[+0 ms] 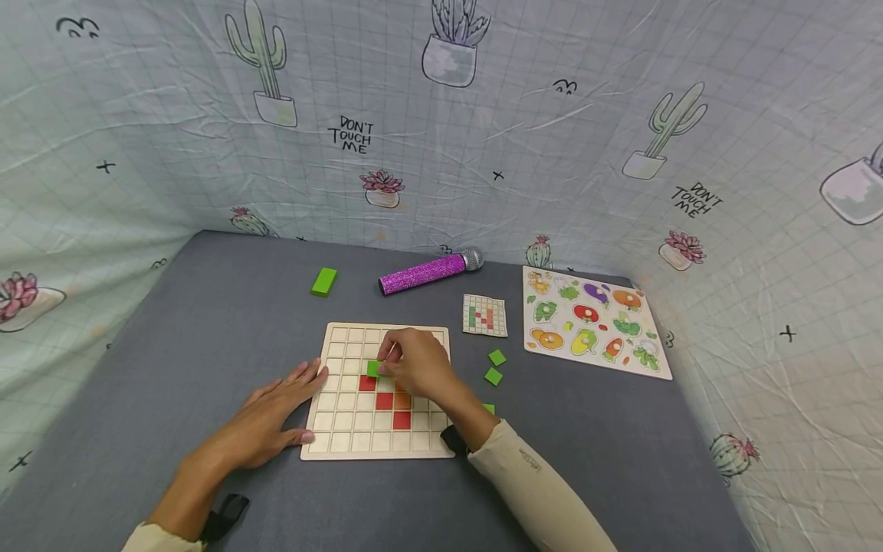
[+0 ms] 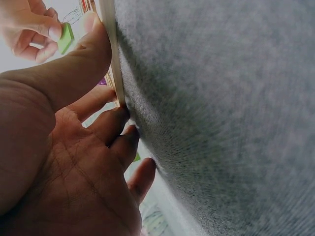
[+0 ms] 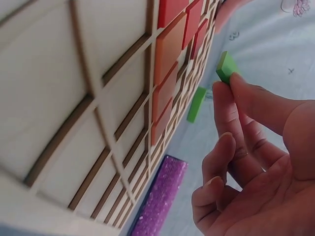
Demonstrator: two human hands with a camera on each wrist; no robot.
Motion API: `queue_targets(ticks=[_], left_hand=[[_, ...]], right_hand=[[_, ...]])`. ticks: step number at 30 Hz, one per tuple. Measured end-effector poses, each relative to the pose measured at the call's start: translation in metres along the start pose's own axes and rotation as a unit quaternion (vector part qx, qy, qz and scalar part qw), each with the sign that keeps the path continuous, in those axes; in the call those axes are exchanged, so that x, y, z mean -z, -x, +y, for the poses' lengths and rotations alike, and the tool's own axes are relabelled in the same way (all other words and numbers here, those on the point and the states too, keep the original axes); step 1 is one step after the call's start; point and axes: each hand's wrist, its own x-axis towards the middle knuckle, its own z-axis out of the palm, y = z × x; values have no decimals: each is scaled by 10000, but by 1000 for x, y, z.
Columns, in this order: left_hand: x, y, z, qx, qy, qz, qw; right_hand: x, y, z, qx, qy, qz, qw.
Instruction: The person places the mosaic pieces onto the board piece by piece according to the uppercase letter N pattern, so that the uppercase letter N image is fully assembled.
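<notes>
A pale wooden grid board point(image 1: 338, 422) lies on the grey table. Set in its cells are a diagonal of red tiles point(image 1: 384, 401) and a line of orange tiles point(image 1: 402, 402), partly hidden by my right hand point(image 1: 417, 364) in the head view. Thumb and index finger of that hand pinch a small green square tile point(image 3: 226, 68), held above the board in the right wrist view. My left hand point(image 1: 276, 414) rests at the board's left edge with its fingers extended. In the left wrist view the left thumb point(image 2: 91, 49) touches the board's rim.
Loose green tiles point(image 1: 493, 376) lie right of the board, one partly behind my right forearm. Behind are a green block point(image 1: 324, 281), a glittery purple microphone point(image 1: 422, 274) and a pattern card point(image 1: 484, 315). A vegetable puzzle board point(image 1: 567, 310) lies far right. Printed cloth point(image 1: 428, 153) hangs behind.
</notes>
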Motion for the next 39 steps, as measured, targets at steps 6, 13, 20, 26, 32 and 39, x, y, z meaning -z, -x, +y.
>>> queue_targets(ticks=[6, 13, 20, 26, 32, 39], left_hand=[[-1, 0, 0, 7, -36, -4, 10000], [-2, 0, -1, -3, -72, 16, 10000], [-1, 0, 0, 36, -115, -9, 9999], [0, -1, -1, 16, -121, 7, 9999], [0, 0, 0, -9, -58, -1, 10000], [0, 0, 0, 4, -41, -13, 10000]], right_hand=[[-10, -11, -6, -66, 248, -18, 9997], [-20, -23, -13, -50, 512, -88, 9986], [-28, -32, -18, -101, 661, -134, 9977], [-30, -37, -24, -186, 853, -186, 9960], [-34, -40, -27, -224, 1116, -298, 9931], [-35, -41, -25, -206, 1230, -317, 9917]])
